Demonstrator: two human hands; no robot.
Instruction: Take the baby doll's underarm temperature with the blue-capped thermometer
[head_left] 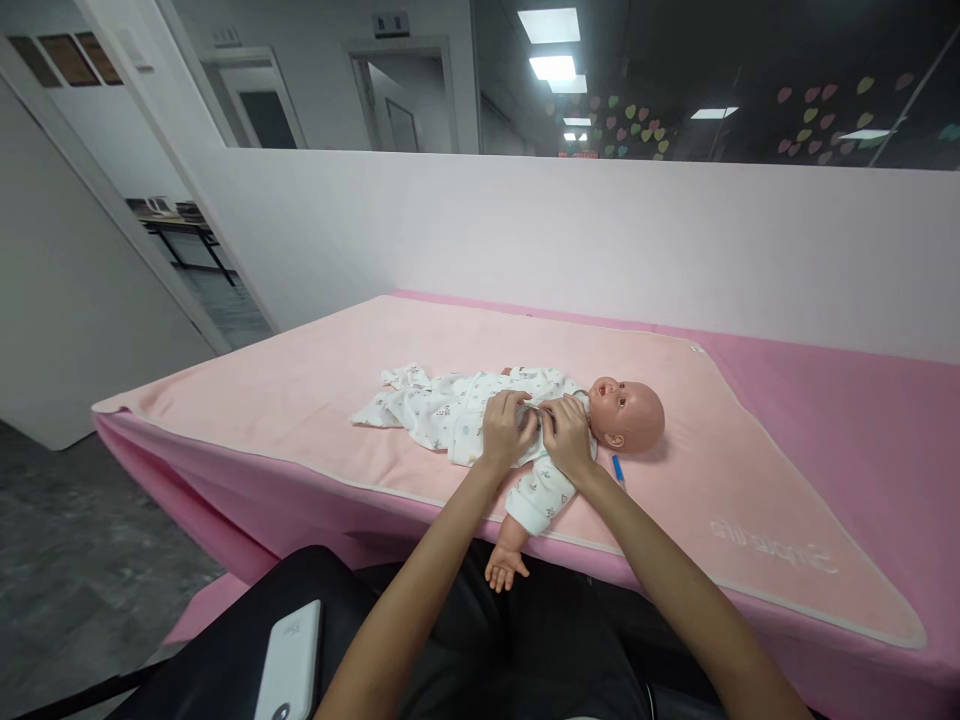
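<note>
A baby doll [628, 415] lies on its back across the bed, head to the right. It wears a white patterned baby outfit [465, 400] whose empty-looking lower end spreads out to the left. My left hand [508, 430] has its fingers pinched on the cloth at the doll's chest. Just to the right, my right hand [566, 430] grips the same outfit nearer the neck. The fingertips of both hands nearly meet, and the exact bit of cloth between them is hidden. One doll arm [508, 553] hangs over the near edge of the bed, palm up.
Beside the doll's head lies a small blue pen-like object [617, 468]. A peach blanket [300, 390] covers the pink sheet [885, 430]. The white wall [525, 240] with a window stands behind. A white phone-like device [290, 655] rests on my lap.
</note>
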